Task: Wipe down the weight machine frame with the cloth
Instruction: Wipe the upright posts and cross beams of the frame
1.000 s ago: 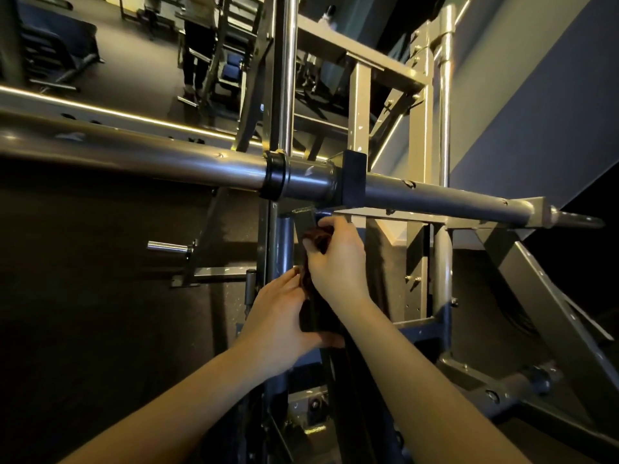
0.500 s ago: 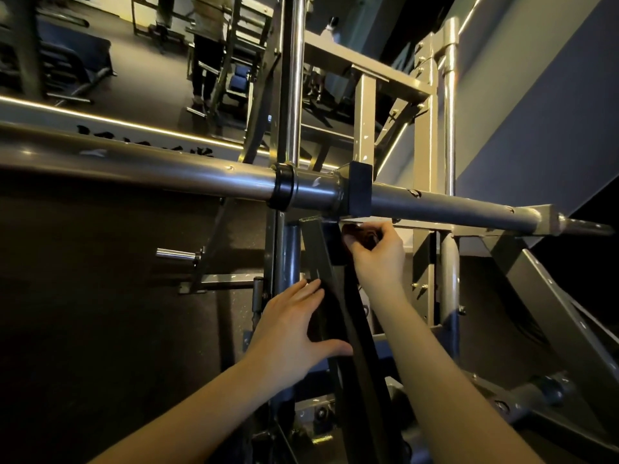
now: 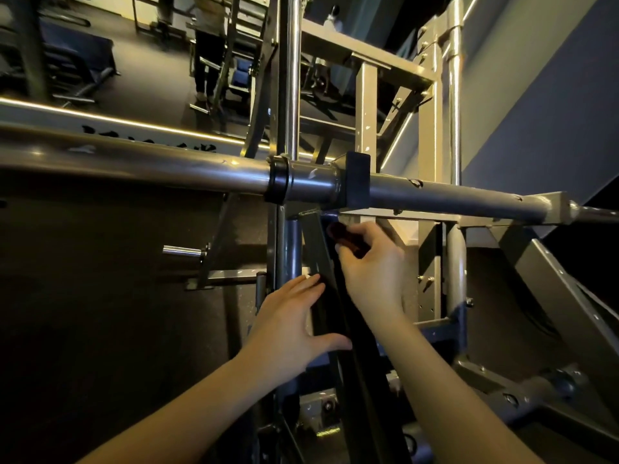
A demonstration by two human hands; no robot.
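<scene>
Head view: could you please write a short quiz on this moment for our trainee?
1. True or false: the left hand grips the cloth.
2. The cloth is: A) above the horizontal bar; B) just below it, beside the top of the slanted strut; C) under the left hand.
3. Which hand lies with straight fingers on the slanted strut?
Key: 1 false, the right hand grips it; 2 B; 3 the left hand.
</scene>
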